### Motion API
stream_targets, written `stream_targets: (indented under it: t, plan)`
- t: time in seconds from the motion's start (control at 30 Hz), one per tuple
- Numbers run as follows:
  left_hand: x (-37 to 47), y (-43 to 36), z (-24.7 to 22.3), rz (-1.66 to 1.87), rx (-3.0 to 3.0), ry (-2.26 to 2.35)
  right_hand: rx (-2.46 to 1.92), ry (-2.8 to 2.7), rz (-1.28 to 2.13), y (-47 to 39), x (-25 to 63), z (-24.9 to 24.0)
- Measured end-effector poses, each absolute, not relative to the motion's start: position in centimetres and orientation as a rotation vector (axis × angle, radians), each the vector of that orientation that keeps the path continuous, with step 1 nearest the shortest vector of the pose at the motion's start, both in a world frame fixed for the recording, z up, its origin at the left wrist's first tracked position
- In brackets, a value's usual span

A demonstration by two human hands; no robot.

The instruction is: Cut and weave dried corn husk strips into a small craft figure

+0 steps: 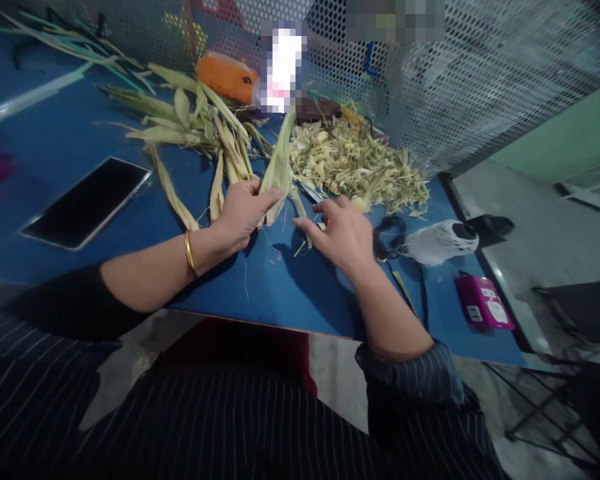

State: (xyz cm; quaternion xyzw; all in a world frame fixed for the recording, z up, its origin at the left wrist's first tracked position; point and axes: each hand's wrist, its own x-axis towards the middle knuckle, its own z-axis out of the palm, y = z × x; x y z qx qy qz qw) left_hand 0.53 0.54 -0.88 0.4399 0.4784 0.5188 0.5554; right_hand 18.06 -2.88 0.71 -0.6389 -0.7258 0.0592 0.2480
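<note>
My left hand (241, 212) pinches the lower end of a pale green corn husk (279, 163) between thumb and fingers, and the husk stands up and away from me. To its right, my right hand (347, 230) hovers low over the blue table (300, 287). Its thumb and curled fingers are apart, and I see nothing gripped in them. A narrow husk strip (299, 207) reaches down close to the right thumb. Just beyond the right fingers lies a thin greyish strip (310, 189), partly hidden, its kind unclear. A heap of husk scraps (355, 157) spreads behind that hand.
More long husks (180, 127) lie at the back left, near an orange packet (227, 77). A phone (87, 200) rests at left. White thread on a cone (437, 241) and a magenta box (484, 302) are at right. Behind rises a perforated metal screen (455, 73).
</note>
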Motion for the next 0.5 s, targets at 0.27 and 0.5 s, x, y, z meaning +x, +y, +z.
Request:
stream_targets:
  t: [0.27,0.5]
  plan:
    - [1.2,-0.7,-0.5,1.201,1.203,1.113,-1.303,-1.479,1.232,-3.1,15.5,-0.4]
    - [0.9,-0.3,-0.5,1.087,1.015,0.987,-1.192,-1.303,1.289,-2.6,16.4,-0.8]
